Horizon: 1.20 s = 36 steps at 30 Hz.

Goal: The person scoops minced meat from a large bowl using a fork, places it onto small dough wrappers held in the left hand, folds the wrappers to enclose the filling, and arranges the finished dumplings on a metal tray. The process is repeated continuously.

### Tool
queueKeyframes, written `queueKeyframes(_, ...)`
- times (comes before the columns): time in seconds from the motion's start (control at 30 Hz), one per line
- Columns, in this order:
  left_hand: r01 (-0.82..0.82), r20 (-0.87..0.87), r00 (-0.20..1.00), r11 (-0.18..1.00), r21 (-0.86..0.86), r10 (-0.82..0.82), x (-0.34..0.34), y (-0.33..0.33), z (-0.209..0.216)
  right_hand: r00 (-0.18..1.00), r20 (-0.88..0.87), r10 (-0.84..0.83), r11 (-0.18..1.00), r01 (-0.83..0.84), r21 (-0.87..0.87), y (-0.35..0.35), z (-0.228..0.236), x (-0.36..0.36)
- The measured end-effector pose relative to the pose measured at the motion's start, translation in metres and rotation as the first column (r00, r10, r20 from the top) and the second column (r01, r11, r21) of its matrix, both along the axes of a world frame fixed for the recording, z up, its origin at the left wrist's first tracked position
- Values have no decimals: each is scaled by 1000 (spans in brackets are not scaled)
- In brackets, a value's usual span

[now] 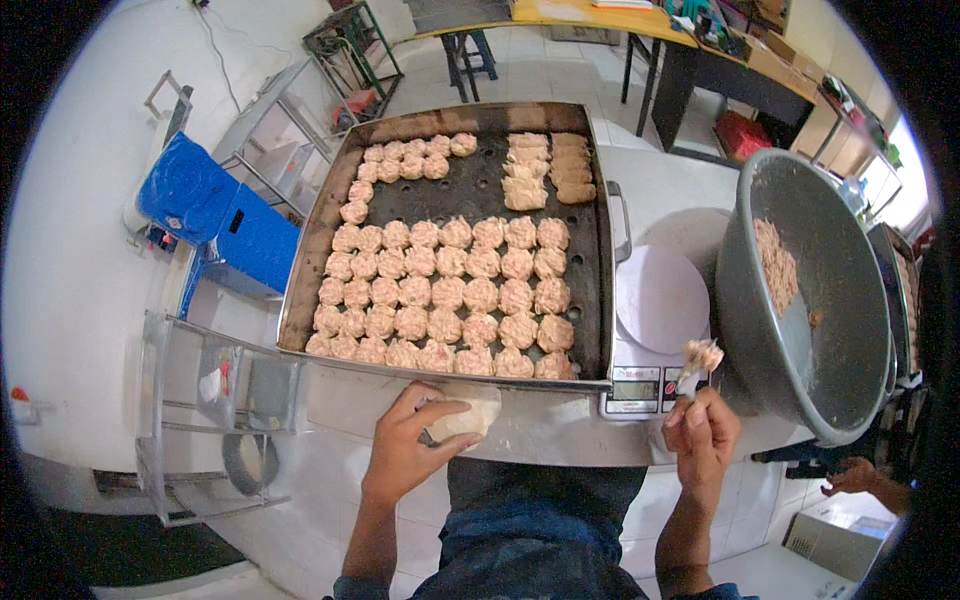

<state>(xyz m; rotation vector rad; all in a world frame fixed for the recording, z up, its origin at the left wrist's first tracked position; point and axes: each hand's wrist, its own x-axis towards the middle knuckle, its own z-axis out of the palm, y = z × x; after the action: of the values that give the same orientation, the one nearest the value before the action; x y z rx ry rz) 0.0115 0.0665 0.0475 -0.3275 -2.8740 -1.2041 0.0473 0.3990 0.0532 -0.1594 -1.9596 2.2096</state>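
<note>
My left hand is curled round pale, thin dumpling wrappers in front of the tray's near edge; how many it holds I cannot tell. My right hand grips a small spatula by its lower part, its tip loaded with a lump of pinkish meat filling. Beyond my hands lies a dark, perforated metal tray with rows of open-topped dumplings. Flatter, elongated pieces stand in two columns at its far right. A deep grey basin on the right contains more filling.
Between tray and basin sits a kitchen scale with a round white platform. A metal handle sticks out from the tray's right side. A blue container and metal racks stand left. Another person's hand shows at lower right.
</note>
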Motion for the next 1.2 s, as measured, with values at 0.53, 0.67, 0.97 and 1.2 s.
queueKeyframes(0.53,-163,279,948,524,836,-151,21,29,-6,926,374,50,871,143,-469,-13,-17,0)
queueKeyframes(0.67,-265,387,830,326,907,-402,20,70,5,976,37,212,976,-214,37,-48,3,-14)
queueKeyframes(0.97,-71,263,922,545,835,-284,54,119,-2,995,14,102,995,-102,7,-20,13,46)
queueKeyframes(1.2,-239,294,695,175,955,-656,40,134,29,989,-62,131,919,-97,382,-14,49,31)
